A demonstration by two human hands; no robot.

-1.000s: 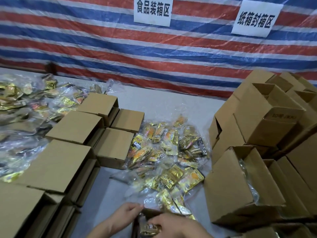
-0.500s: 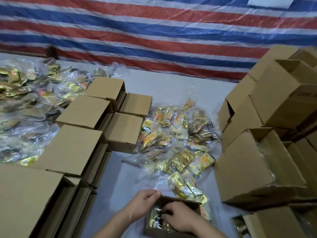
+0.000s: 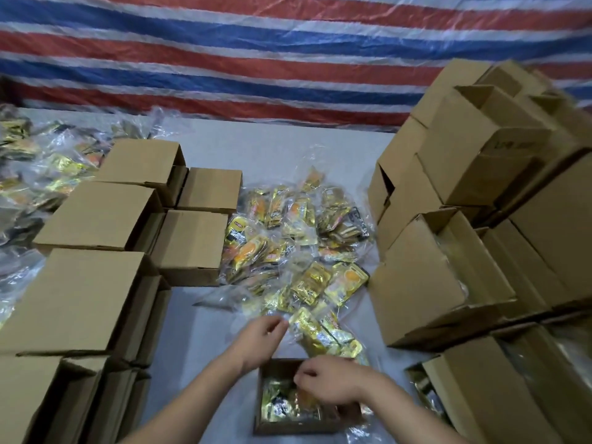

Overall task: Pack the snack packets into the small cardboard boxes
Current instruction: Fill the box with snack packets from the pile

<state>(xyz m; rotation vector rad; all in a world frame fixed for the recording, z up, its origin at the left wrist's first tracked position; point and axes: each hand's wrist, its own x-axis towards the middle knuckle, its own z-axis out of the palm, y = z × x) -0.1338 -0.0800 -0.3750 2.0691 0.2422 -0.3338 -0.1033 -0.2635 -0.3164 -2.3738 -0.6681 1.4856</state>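
Fingers of the left hand [image 3: 261,339], loosely curled and empty, nearly touch the next snack packet [image 3: 315,330] just to their right; right hand [image 3: 330,384] hovers over the open box [image 3: 266,424], grip unclear.

Snack packets [image 3: 312,285]: glossy gold foil in clear crinkled plastic. Small boxes [image 3: 96,213]: matt brown corrugated cardboard. Far backdrop tarpaulin [image 3: 256,52]: woven plastic, slight sheen.

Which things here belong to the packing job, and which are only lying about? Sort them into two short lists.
Part of the job:
left hand
right hand
open box with packets inside
snack packets heaped in the middle
empty boxes on the left
packed boxes on the right

Lying about:
striped tarpaulin behind
grey table
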